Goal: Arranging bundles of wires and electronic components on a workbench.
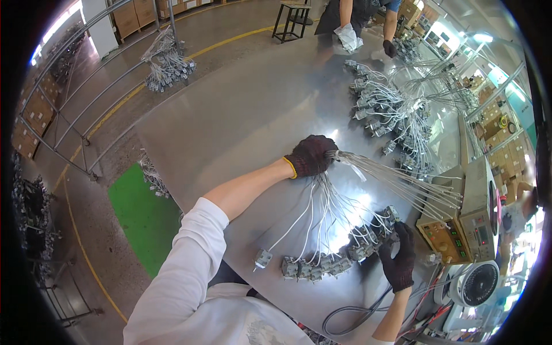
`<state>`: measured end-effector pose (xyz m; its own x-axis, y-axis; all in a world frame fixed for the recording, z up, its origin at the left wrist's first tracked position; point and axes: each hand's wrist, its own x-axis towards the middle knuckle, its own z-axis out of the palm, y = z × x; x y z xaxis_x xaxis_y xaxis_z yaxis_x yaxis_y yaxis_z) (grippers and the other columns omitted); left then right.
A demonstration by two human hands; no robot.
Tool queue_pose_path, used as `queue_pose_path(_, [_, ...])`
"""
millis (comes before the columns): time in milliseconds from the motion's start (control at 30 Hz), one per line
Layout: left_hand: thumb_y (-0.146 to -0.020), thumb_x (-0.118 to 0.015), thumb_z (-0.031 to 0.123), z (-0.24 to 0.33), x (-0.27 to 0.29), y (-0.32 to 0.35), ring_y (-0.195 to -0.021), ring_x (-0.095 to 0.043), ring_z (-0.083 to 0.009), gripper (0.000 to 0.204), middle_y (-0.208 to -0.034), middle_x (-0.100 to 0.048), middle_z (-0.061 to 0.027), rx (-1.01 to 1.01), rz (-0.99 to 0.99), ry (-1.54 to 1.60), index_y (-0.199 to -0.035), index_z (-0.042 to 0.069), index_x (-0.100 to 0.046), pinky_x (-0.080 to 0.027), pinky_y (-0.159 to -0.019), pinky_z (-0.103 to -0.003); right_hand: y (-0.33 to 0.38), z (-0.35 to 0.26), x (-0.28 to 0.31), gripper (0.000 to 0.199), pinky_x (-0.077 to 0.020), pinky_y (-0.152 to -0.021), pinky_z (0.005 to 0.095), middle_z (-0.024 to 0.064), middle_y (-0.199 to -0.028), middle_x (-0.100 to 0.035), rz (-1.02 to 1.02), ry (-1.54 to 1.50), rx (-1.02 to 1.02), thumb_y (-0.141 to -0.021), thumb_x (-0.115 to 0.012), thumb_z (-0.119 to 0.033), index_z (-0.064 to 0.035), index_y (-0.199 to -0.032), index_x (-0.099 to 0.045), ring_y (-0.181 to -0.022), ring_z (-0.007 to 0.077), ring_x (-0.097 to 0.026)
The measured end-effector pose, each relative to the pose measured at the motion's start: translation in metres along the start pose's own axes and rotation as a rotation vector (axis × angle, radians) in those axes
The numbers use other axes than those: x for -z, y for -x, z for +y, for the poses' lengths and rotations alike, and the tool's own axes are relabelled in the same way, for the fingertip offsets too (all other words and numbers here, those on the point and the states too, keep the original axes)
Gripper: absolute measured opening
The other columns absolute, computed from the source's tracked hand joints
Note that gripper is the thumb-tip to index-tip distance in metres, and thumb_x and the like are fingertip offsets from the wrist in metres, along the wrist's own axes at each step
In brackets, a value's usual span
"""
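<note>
White wires gripped in one gloved fist, small grey blocks touched by the other.

A bunch of thin white wires (345, 172) is held tight in the left hand (310, 155), which is closed around it above the middle of the table (241, 109). Dark knit gloves are worn on both hands. From the fist the wires fan down to a curved row of small grey blocks (322, 265) lying on the shiny metal. The end of the row is touched by the right hand (399, 259), fingers curled on one block; whether it is pinched cannot be told. The wires look soft and bendy, the blocks hard and boxy. The sorting step seems to be in hand. A beige tester box (460, 227) stands just beside the right hand. More wired blocks (385, 103) are heaped farther back.
</note>
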<state>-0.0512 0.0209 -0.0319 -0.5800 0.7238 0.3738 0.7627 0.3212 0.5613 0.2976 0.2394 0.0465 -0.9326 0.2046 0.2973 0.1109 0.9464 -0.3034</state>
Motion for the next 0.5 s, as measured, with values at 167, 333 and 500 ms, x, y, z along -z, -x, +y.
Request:
queue_pose_path(167, [-0.088, -0.067, 0.017, 0.000, 0.002, -0.002, -0.105, -0.068, -0.0354, 0.022, -0.106, -0.072, -0.0125, -0.038, 0.008, 0.006, -0.108, 0.012, -0.074, -0.057, -0.093, -0.049, -0.004, -0.013, 0.002, 0.049, -0.0534, -0.101, 0.0471, 0.0220, -0.130, -0.065, 0.045, -0.055, -0.058, -0.090, -0.076, -0.018, -0.0051, -0.136, -0.064, -0.120, 0.0409, -0.065])
queue_pose_path(333, [-0.089, -0.067, 0.019, 0.000, 0.001, -0.003, -0.106, -0.069, -0.0370, 0.023, -0.109, -0.073, -0.0141, 0.029, -0.044, 0.017, -0.109, 0.012, -0.075, -0.056, -0.094, -0.050, 0.001, -0.032, 0.003, 0.035, -0.0562, -0.090, 0.0456, 0.0193, -0.115, -0.070, 0.105, 0.049, -0.087, -0.092, -0.074, -0.016, -0.0048, -0.125, -0.070, -0.105, 0.0381, -0.069])
queue_pose_path(500, [-0.088, -0.072, 0.023, -0.003, -0.003, -0.004, -0.106, -0.069, -0.0373, 0.025, -0.109, -0.073, -0.0139, 0.047, -0.027, 0.045, -0.110, 0.012, -0.075, -0.056, -0.093, -0.050, 0.008, -0.046, 0.012, 0.030, -0.0575, -0.082, 0.0470, 0.0154, -0.110, -0.072, 0.035, 0.160, -0.114, -0.093, -0.075, -0.016, -0.0069, -0.122, -0.071, -0.098, 0.0364, -0.071])
